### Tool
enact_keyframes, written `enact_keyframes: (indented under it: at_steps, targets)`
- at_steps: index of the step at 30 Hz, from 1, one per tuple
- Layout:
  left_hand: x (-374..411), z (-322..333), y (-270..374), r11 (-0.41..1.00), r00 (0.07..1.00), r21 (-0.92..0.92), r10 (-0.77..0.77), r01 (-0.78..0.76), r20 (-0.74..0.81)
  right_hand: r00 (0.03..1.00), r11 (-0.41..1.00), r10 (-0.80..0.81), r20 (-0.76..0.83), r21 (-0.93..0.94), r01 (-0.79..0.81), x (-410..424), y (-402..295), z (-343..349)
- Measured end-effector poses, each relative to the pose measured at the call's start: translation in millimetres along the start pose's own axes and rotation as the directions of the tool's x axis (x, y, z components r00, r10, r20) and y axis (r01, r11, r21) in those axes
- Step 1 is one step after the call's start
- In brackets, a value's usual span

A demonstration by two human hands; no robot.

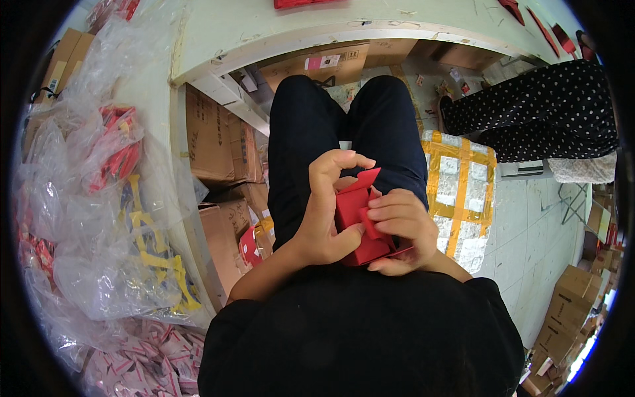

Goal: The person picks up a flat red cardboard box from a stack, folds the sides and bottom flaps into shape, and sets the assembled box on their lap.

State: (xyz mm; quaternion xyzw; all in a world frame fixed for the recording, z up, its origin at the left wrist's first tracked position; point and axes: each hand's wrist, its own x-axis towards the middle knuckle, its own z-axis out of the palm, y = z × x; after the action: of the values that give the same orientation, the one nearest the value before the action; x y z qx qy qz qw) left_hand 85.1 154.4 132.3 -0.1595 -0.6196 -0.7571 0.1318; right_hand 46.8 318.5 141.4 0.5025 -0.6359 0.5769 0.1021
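Observation:
A small red cardboard box (349,211) with raised flaps is held between both hands above the lap, close to the black shirt. My left hand (327,213) grips it from the left, with the thumb pressed on its face and the fingers curled around the far end by an upright flap. On the right side, my right hand (404,228) has its fingers on a folded red flap (369,223), and its thumb lies low near another flap at the near end. The box's underside and whatever is inside it are hidden.
A white table (238,30) runs ahead and along the left, bearing clear plastic bags (89,248). Pink-and-white packets (149,360) lie at lower left. Cardboard boxes (208,139) stand underneath. At right are a taped white package (459,193) and a person in dotted trousers (545,111).

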Motion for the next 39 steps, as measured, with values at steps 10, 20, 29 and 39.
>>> enact_keyframes:
  at_steps: [10,20,29,39]
  targets:
    - [0,-10,4,0.947,0.955,-0.188,-0.224,0.26,0.193,0.996,0.999,0.039,0.077,0.026,-0.041,-1,2,-6]
    - [-5,0,11,0.982,0.98,0.003,-0.187,0.188,0.067,0.856,0.744,0.517,0.014,0.487,-0.458,-7,-9,10]
    - [-7,-2,7,0.977,0.978,-0.039,-0.208,0.209,0.032,0.912,0.885,0.408,-0.041,0.264,-0.384,-5,-8,4]
    - [2,-7,14,0.914,0.913,0.306,-0.34,0.265,0.225,0.989,0.978,0.099,-0.108,-0.171,-0.116,-7,6,-5]
